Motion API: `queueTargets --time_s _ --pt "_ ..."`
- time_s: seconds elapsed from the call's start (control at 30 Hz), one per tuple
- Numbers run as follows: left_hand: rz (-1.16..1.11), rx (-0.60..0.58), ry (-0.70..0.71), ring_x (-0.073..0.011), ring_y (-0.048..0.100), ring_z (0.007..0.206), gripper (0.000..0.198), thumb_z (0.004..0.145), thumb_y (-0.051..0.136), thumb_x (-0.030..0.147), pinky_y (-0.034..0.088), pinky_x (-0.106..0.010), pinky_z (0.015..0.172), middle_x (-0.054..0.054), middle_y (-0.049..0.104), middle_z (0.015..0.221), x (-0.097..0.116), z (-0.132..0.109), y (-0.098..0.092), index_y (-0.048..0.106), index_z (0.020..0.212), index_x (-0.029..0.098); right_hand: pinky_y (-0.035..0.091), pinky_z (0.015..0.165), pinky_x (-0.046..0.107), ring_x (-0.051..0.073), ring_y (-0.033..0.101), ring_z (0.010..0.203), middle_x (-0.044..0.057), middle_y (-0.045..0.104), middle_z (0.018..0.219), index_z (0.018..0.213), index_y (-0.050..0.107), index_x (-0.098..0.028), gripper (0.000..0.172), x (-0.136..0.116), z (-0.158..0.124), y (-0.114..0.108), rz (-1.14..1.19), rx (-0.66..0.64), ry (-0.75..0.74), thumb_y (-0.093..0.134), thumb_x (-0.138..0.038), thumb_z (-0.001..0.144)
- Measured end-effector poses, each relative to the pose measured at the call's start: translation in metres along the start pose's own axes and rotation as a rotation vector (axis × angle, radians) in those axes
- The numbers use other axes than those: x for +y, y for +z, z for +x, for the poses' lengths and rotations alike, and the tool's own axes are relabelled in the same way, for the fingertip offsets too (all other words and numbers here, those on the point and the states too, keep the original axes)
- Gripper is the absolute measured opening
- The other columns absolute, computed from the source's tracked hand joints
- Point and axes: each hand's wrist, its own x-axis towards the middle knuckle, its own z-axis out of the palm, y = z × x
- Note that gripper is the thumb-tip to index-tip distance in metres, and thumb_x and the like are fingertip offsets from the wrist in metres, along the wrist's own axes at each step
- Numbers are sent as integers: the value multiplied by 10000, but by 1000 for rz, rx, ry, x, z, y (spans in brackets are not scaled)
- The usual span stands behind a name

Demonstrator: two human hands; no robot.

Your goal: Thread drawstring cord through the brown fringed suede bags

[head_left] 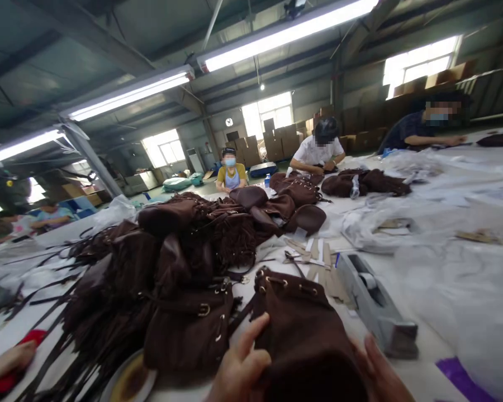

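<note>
Bottom centre: the left hand lies fingers spread on the brown drawstring bag; the right hand touches its right side, grip indeterminate. Bag contents not visible. Right of it, a tape dispenser holds a roll. Centre left: piled bags.

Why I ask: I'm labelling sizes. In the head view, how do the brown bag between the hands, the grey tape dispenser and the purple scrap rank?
1. brown bag, nearest the camera
2. grey tape dispenser
3. purple scrap, cut off by the frame edge, so unsure
</note>
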Motion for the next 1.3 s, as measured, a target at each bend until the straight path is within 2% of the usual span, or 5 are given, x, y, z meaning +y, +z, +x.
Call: queueTargets --time_s 0.37,0.5,0.73,1.07,1.3 --pt "-82 -62 59 -378 470 1343 321 822 690 469 465 -513 1063 -164 527 1413 30 -133 -30 679 1030 225 549 898 502 350 708 1011 120 716 1208 1285 610 -253 601 -33 -46 44 282 81 165 781 -349 716" --pt "-432 236 -375 -330 521 1294 589 842 661 546 547 -434 943 -179 515 1417 35 -128 -35 536 1321 227 534 916 514 356 704 1022 116 729 1179 1254 637 -274 591 -36 -73 54 299 31 165 803 -297 687" --pt "-888 183 -637 -322 660 1068 557 672 848 468 518 -445 958 -128 726 1097 21 -98 -30 673 1101 157 490 986 539 378 651 1133 112 710 1225 1262 659 -279 641 -41 -96 76 207 -21 137 807 -322 640" --pt "-371 424 -87 -268 617 1139 830 687 836 288 492 -408 1035 -86 637 1252 43 3 -88 451 1420 232 433 1075 515 380 565 1244 85 699 1247 1202 697 -274 609 -113 -16 59 -236 185 -331 851 -316 615" --pt "43 328 -196 -317 518 1279 698 669 644 48 427 -506 1119 -136 537 1336 -42 -68 -19 558 1338 229 505 979 505 387 614 1181 119 681 1271 1184 715 -257 641 -39 -14 16 -426 310 -120 774 -286 547"
